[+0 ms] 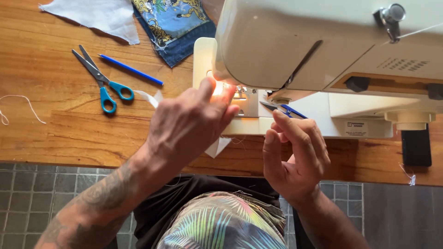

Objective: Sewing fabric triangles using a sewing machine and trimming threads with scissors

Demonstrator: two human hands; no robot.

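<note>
Palm-leaf patterned shorts (221, 226) and a black shirt hem fill the bottom edge, closest to the lens, with grey floor tiles (27, 193) either side. Beyond them runs a warm wooden tabletop (55, 133), lit by daylight.

A cream sewing machine (323, 41) stands on it, its head overhanging the fingers. The left hand (189, 127) reaches in under that head, fingers close together and pressed down by the glowing lamp, on a strip of white fabric (217, 146) whose end pokes out beneath the palm toward the table edge. The right hand (295, 154) sits just right of it, fingers curled and pinched round small blue-handled snips (288, 110), whose blades point toward the needle area.

Well left of the fingers lie blue-handled scissors (104, 83), a blue pencil (131, 70), a white cloth piece (99, 16) and a blue printed denim patch (177, 27). A loose thread (18, 106) trails at the far left.

The needle and presser foot are hidden behind the left fingers and washed out by the lamp; most of the white strip is covered too.
</note>
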